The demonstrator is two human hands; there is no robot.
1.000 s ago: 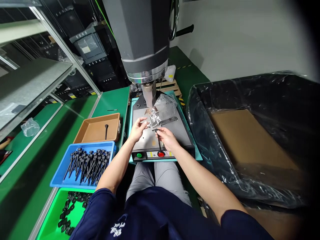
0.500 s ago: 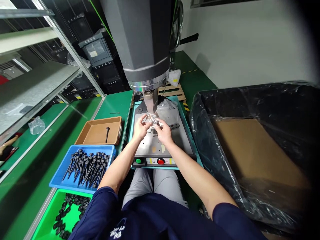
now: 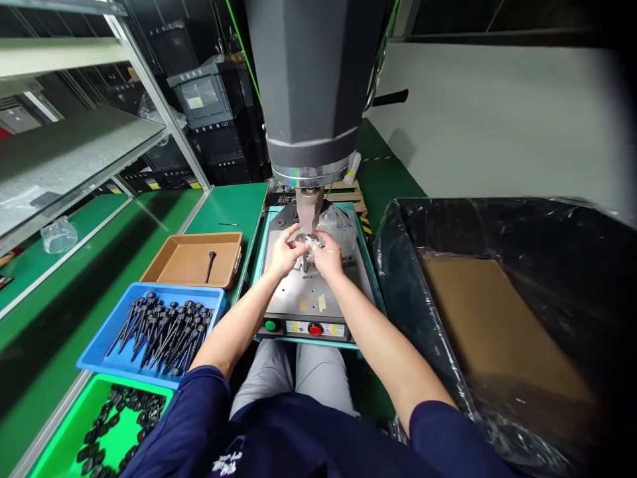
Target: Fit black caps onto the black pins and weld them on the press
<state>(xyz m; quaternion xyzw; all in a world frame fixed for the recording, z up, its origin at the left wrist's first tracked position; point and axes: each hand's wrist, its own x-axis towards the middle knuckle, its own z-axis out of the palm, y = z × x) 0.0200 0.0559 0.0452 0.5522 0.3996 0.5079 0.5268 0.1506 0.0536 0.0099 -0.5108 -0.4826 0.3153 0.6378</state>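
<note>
Just beneath the metal tip [image 3: 309, 211] of a grey press head, I hold a crumpled, shiny silvery piece [image 3: 313, 240] that looks like foil or clear film. My left hand [image 3: 284, 256] pinches its left side between thumb and fingers. Closed on the right side is my right hand [image 3: 328, 257], its fingertips partly hidden behind the piece. Both hands hover over the metal base plate [image 3: 298, 302], and they partly cover a small fixture [image 3: 305, 264] there. A clear plastic bag [image 3: 339, 226] lies on the plate behind my right hand.
A green button [image 3: 270, 325] and a red button [image 3: 315, 329] front the base. On my left are a brown tray [image 3: 164, 260] with one black stem, a blue tray [image 3: 92, 355] of several such stems, and a green bin [image 3: 54, 438] of small black parts. A plastic-lined box [image 3: 398, 265] stands right.
The camera view has shifted a little. My right fingers have closed further around the shiny piece, which looks more bunched up. Both hands stay under the press tip.
</note>
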